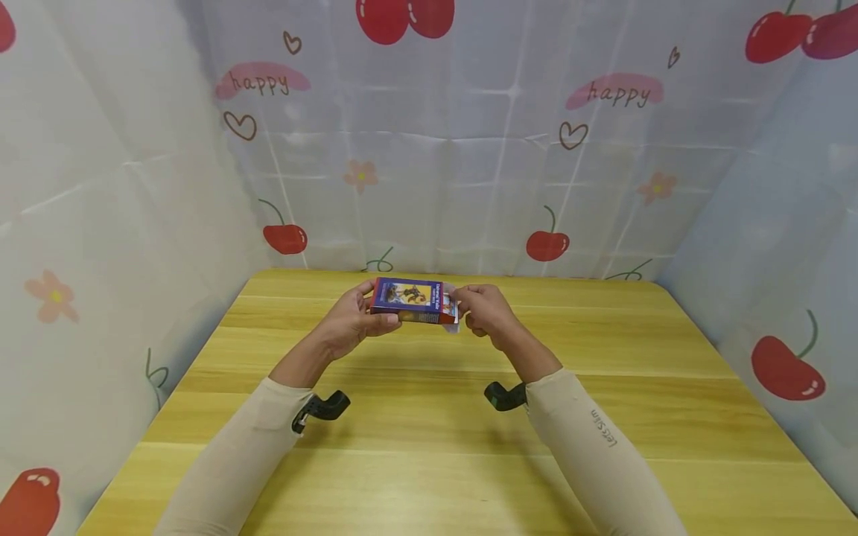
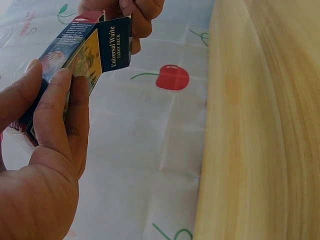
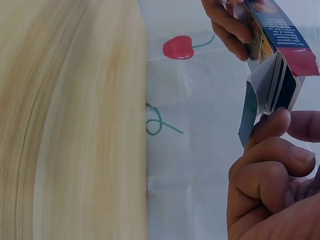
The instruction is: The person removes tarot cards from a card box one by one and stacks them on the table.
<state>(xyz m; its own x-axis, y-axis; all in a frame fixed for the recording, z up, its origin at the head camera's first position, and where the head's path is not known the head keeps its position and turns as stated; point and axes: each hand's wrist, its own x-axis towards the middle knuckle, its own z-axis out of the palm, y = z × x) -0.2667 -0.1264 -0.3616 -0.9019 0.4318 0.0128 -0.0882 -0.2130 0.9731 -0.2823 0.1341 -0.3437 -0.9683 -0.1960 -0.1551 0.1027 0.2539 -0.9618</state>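
Observation:
A blue and red tarot card box (image 1: 407,295), lettered "Universal Waite Tarot Deck", is held above the table. My left hand (image 1: 348,321) grips its left end, thumb on the near side and fingers behind. The box's right end is open, its lettered flap (image 2: 115,44) folded out. Inside the opening shows the end of the tarot cards (image 3: 287,91). At that end my right hand (image 1: 487,311) pinches the cards between thumb and index finger, its other fingers curled. How far the cards stick out is partly hidden by the fingers.
The wooden table (image 1: 415,454) lies below both hands. A white curtain (image 1: 429,179) printed with cherries and hearts hangs behind it and along both sides. Black wrist mounts (image 1: 328,406) stick out from the beige sleeves (image 1: 234,461).

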